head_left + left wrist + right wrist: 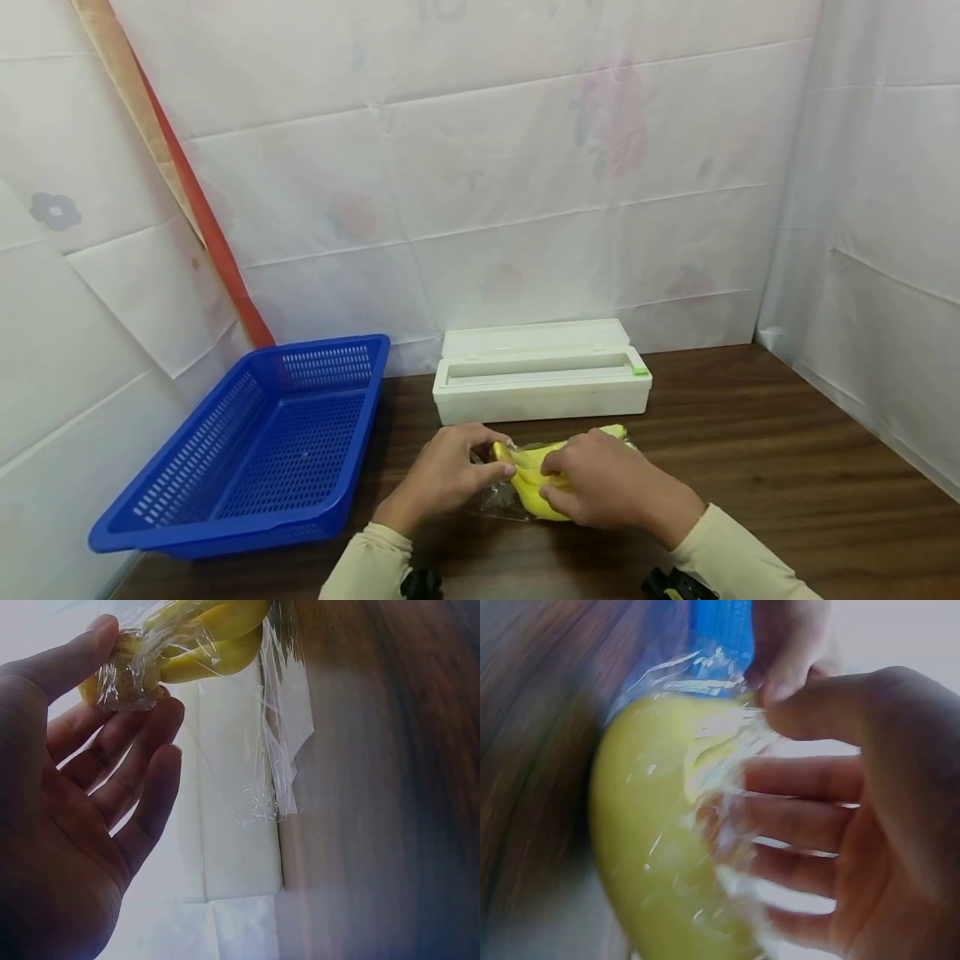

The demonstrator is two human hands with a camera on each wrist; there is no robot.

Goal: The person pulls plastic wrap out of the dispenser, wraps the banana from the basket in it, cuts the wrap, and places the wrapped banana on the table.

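Observation:
A bunch of yellow bananas point(542, 498), covered in clear plastic film, lies close to the table before me. My left hand point(450, 467) pinches the wrapped stem end, thumb on one side and fingertips on the other, as the left wrist view also shows. Over the body of the bunch, my right hand point(611, 479) touches the film-covered bananas point(652, 825). Its fingers look fairly straight in the right wrist view, with the tips against crinkled film point(727, 817). A loose sheet of film point(289, 735) hangs from the bunch in the left wrist view.
Behind the bananas stands a white film dispenser box point(543, 402) with its lid point(536, 339) raised. A blue plastic basket point(348, 492) sits to the left on the dark wooden table point(757, 467). White patterned sheets point(487, 167) enclose the back and sides.

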